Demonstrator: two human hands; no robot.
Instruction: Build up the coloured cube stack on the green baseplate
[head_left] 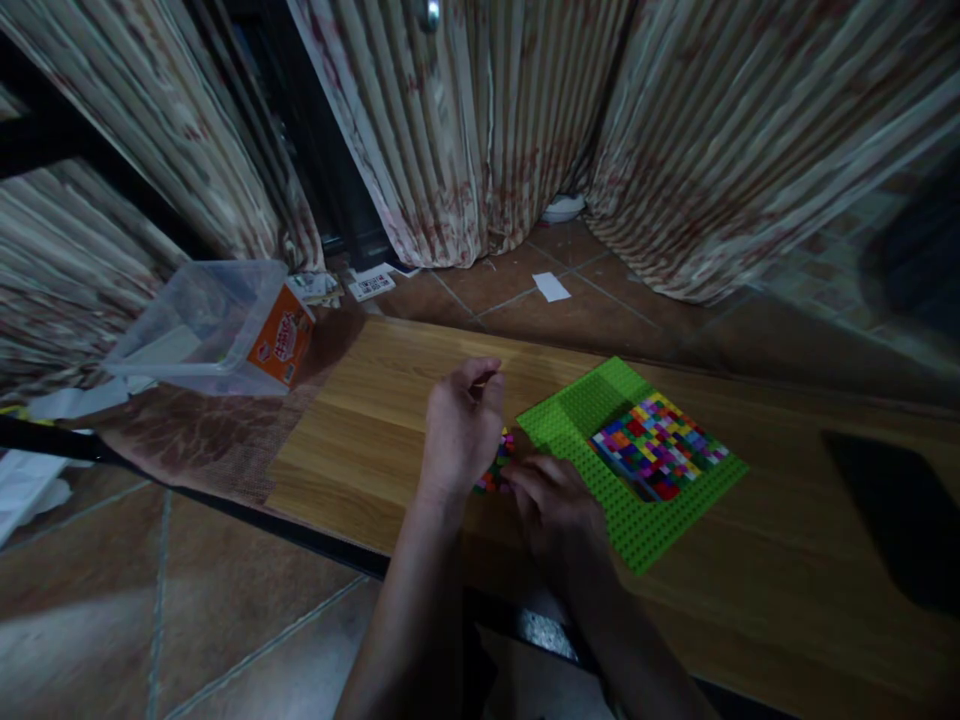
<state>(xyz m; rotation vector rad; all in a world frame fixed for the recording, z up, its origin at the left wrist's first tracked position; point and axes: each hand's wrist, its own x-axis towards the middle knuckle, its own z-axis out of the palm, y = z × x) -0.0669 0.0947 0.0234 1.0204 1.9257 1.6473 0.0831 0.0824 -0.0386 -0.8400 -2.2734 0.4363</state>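
A green studded baseplate [570,420] lies on the wooden table [375,430], with a patch of many small coloured bricks [658,445] pressed onto its right half. Just left of the plate sits a small heap of loose coloured bricks [498,468]. My left hand [461,425] hovers over that heap with its fingers curled; whether anything is in them is hidden. My right hand [555,500] rests at the plate's near left corner, its fingers reaching into the heap; what they touch or hold is not clear in the dim light.
A clear plastic box [202,325] with an orange label lies tilted at the table's left end on a brown patterned cloth [202,440]. A dark flat object [900,510] lies at the right. Curtains hang behind, and papers [551,287] lie on the tiled floor.
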